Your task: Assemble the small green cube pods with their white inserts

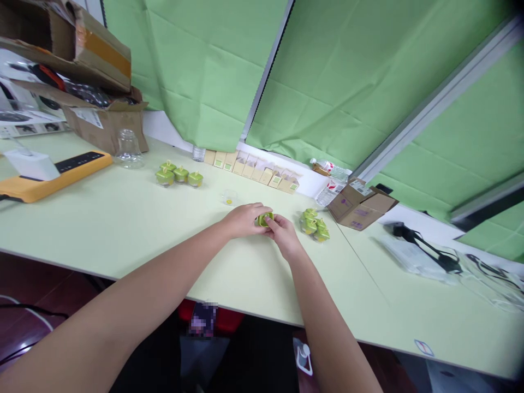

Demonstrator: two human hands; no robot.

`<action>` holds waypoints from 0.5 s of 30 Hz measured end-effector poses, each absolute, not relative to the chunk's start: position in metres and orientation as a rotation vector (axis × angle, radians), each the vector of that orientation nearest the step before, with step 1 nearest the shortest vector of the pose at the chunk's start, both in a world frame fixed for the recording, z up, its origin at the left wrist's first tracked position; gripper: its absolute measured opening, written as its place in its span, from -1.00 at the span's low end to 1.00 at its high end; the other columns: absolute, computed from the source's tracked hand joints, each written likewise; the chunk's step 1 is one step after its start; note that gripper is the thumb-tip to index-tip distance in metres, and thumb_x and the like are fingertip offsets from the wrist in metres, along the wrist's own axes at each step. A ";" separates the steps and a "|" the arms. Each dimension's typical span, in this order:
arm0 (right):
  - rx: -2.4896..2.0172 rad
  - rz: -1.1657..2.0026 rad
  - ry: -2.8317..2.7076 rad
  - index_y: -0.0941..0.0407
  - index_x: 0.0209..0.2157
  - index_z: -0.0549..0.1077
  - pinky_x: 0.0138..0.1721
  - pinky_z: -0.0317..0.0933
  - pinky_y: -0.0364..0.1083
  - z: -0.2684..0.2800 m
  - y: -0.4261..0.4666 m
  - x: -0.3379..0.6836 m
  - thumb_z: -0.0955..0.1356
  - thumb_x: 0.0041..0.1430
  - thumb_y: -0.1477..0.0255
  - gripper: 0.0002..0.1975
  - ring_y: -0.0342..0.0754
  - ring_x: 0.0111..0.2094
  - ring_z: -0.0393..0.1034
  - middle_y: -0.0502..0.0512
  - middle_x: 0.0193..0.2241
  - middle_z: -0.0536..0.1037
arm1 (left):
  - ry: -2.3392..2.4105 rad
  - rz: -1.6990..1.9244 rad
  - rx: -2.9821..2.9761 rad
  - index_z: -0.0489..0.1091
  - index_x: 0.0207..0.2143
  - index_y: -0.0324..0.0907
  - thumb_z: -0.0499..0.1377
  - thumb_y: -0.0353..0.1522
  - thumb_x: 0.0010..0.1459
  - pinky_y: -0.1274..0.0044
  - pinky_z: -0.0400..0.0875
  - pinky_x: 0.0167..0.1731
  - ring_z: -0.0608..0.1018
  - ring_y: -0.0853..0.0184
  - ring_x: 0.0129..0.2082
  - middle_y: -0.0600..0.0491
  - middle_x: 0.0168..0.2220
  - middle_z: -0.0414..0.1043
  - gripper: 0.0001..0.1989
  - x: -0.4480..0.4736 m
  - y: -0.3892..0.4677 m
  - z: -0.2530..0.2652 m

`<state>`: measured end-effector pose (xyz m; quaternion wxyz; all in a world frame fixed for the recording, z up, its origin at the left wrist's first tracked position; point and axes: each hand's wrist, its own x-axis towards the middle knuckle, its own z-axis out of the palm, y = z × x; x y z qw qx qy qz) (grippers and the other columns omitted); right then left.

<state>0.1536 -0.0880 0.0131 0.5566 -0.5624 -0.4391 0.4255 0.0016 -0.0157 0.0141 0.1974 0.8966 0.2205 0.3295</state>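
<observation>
From where I stand, most of the green piece (260,220) is lost behind the fingers of the left hand (244,220) and the right hand (284,234), and the yellow bit in the clear cup (229,198) is too small to make out. Along the table's (155,218) far edge, the green curtain (196,71) hides the top of a clear container (198,154), and the cartons (262,173) carry printing too tiny to read. At the left end the orange power strip (94,162) and cardboard box (104,52) run out of view, while cables (491,273) blur toward the right.
</observation>
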 end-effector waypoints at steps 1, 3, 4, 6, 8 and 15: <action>-1.337 1.009 -1.033 0.11 -0.41 0.47 -0.24 0.42 -0.02 0.013 -0.088 0.154 0.54 -0.15 0.14 -0.62 -0.06 -0.39 0.43 0.01 -0.45 0.51 | 0.613 0.915 2.517 0.41 0.03 -0.04 0.21 -0.24 0.10 0.50 0.36 -0.29 0.53 0.25 -0.15 0.04 -0.10 0.47 -0.59 0.002 -0.015 0.013; -1.355 1.013 -1.026 0.10 -0.43 0.46 -0.27 0.42 -0.01 0.014 -0.089 0.154 0.54 -0.17 0.15 -0.62 -0.05 -0.39 0.43 0.02 -0.45 0.51 | 0.601 0.906 2.521 0.42 0.02 -0.04 0.22 -0.24 0.10 0.50 0.36 -0.28 0.53 0.25 -0.14 0.03 -0.08 0.46 -0.60 0.003 -0.016 0.012; -1.359 1.016 -1.023 0.10 -0.43 0.45 -0.27 0.42 -0.01 0.013 -0.089 0.155 0.55 -0.18 0.16 -0.63 -0.04 -0.39 0.43 0.02 -0.45 0.51 | 0.592 0.907 2.519 0.42 0.01 -0.04 0.22 -0.25 0.10 0.50 0.37 -0.27 0.53 0.25 -0.13 0.03 -0.07 0.46 -0.61 0.004 -0.016 0.012; -1.355 1.027 -1.017 0.10 -0.44 0.45 -0.28 0.42 -0.01 0.013 -0.089 0.155 0.55 -0.19 0.18 -0.63 -0.04 -0.39 0.43 0.02 -0.45 0.52 | 0.571 0.913 2.505 0.43 -0.01 -0.05 0.22 -0.26 0.09 0.50 0.37 -0.24 0.53 0.26 -0.14 0.03 -0.08 0.46 -0.62 0.004 -0.018 0.012; -1.347 1.044 -1.007 0.10 -0.44 0.44 -0.28 0.41 -0.02 0.012 -0.089 0.156 0.55 -0.19 0.20 -0.64 -0.05 -0.40 0.43 0.02 -0.45 0.52 | 0.545 0.923 2.478 0.45 -0.04 -0.05 0.23 -0.27 0.07 0.49 0.38 -0.22 0.52 0.26 -0.16 0.03 -0.12 0.47 -0.64 0.003 -0.019 0.013; -1.227 1.134 -0.909 0.10 -0.36 0.45 -0.34 0.37 -0.09 0.014 -0.089 0.161 0.53 -0.14 0.28 -0.68 -0.14 -0.48 0.37 0.01 -0.45 0.53 | 0.433 0.804 1.882 0.46 -0.01 -0.16 0.10 -0.39 0.05 0.51 0.43 -0.25 0.53 0.33 -0.25 0.00 -0.12 0.52 -0.58 0.011 -0.007 0.007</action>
